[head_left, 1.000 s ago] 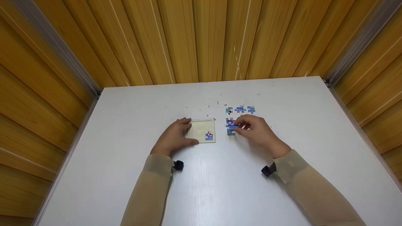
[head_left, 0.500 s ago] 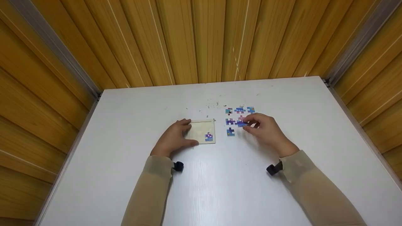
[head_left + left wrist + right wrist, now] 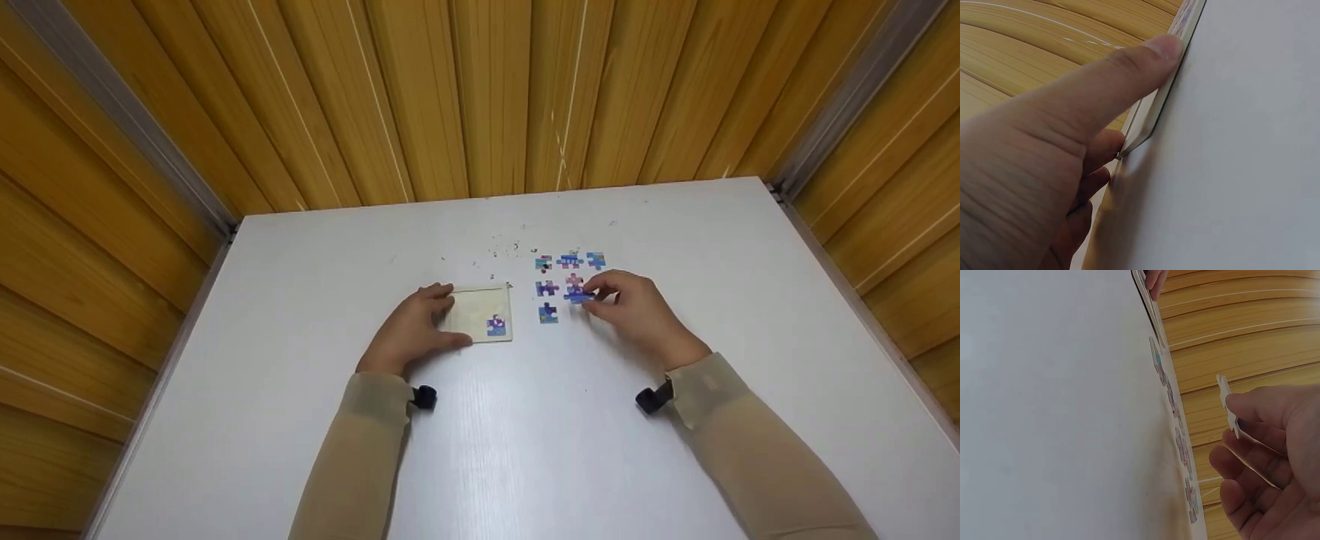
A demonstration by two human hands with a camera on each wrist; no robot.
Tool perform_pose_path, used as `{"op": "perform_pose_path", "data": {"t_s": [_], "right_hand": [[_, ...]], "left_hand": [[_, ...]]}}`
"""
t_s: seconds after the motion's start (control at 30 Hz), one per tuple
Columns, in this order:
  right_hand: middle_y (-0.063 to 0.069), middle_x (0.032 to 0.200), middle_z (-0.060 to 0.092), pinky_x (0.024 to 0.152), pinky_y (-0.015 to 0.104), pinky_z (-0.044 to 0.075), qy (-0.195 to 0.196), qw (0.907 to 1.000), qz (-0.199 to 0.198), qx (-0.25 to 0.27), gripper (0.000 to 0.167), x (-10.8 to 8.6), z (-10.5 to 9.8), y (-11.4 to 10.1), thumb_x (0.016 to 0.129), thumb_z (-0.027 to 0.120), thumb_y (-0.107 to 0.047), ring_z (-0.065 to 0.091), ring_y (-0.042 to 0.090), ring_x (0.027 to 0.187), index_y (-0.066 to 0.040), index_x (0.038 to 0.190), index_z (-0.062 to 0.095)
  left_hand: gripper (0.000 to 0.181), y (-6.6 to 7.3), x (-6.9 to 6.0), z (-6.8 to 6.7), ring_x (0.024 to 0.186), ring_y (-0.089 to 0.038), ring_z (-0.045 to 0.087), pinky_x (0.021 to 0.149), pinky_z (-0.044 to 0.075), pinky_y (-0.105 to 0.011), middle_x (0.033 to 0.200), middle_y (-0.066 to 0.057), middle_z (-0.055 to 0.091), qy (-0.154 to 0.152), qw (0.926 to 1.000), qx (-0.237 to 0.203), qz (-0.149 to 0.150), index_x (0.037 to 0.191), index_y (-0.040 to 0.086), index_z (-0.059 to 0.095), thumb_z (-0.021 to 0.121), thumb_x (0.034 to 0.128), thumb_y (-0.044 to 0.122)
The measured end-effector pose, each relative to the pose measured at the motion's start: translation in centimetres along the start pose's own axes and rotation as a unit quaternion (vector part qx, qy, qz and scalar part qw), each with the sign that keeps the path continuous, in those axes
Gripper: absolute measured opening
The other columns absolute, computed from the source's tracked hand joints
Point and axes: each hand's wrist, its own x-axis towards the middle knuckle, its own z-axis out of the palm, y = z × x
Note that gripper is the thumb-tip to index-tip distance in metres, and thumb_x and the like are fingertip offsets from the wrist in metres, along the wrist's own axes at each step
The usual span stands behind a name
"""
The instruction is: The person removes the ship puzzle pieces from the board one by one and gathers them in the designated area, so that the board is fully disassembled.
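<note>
A small cream puzzle tray [image 3: 472,307] lies on the white table, with one blue-and-purple jigsaw piece [image 3: 496,325] in its lower right corner. My left hand [image 3: 412,330] holds the tray at its left side. In the left wrist view the thumb [image 3: 1151,59] presses the near edge, and the other fingers reach around the corner. Right of the tray, my right hand [image 3: 637,315] pinches a puzzle piece [image 3: 1228,406] between thumb and fingers, clear of the table in the right wrist view. Its pale edge faces that camera.
Several loose puzzle pieces lie right of the tray, among them a purple piece [image 3: 547,288], a blue piece [image 3: 548,313] and a corner piece [image 3: 595,259]. Dark specks dot the table [image 3: 337,262] behind the tray. A wood-look wall [image 3: 495,97] rises behind.
My right hand has moved right with the pinched puzzle piece, uncovering the loose pieces beside the tray. It barely moves over the last half second. The left hand keeps holding the tray.
</note>
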Motion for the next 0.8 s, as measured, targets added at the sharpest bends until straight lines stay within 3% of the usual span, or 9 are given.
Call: {"op": "perform_pose_path", "data": {"t_s": [0.33, 0.57, 0.8], "right_hand": [[0.011, 0.128, 0.077, 0.096, 0.035, 0.056, -0.011, 0.9996, 0.013, -0.022, 0.023, 0.14, 0.28, 0.65, 0.104, 0.081, -0.017, 0.064, 0.028, 0.113, -0.012, 0.127, 0.079], [0.01, 0.12, 0.076, 0.091, 0.039, 0.053, -0.016, 0.9987, 0.013, -0.047, 0.022, 0.04, 0.46, 0.81, 0.104, 0.081, -0.017, 0.061, 0.027, 0.107, -0.014, 0.125, 0.081], [0.01, 0.13, 0.077, 0.097, 0.042, 0.054, -0.023, 0.9982, 0.016, -0.054, 0.021, 0.15, 0.62, 1.01, 0.103, 0.082, -0.016, 0.063, 0.029, 0.111, -0.014, 0.124, 0.081]], "left_hand": [[0.094, 0.02, 0.04, 0.05, 0.175, -0.025, 0.033, 0.145, 0.028, -0.049, 0.179, 0.007, 0.049, 0.001, 1.0, 0.0, -0.004, 0.158, 0.008, 0.066, 0.107, 0.0786, 0.039], [0.097, 0.03, -0.16, -0.03, 0.176, -0.024, 0.031, 0.145, 0.027, -0.048, 0.179, 0.008, 0.048, -0.003, 1.0, -0.002, -0.002, 0.16, 0.007, 0.064, 0.106, 0.0793, 0.042], [0.097, -0.04, -0.12, -0.05, 0.176, -0.025, 0.031, 0.145, 0.027, -0.05, 0.18, 0.008, 0.048, -0.002, 1.0, -0.001, 0.0, 0.16, 0.008, 0.064, 0.106, 0.0789, 0.042]]}}
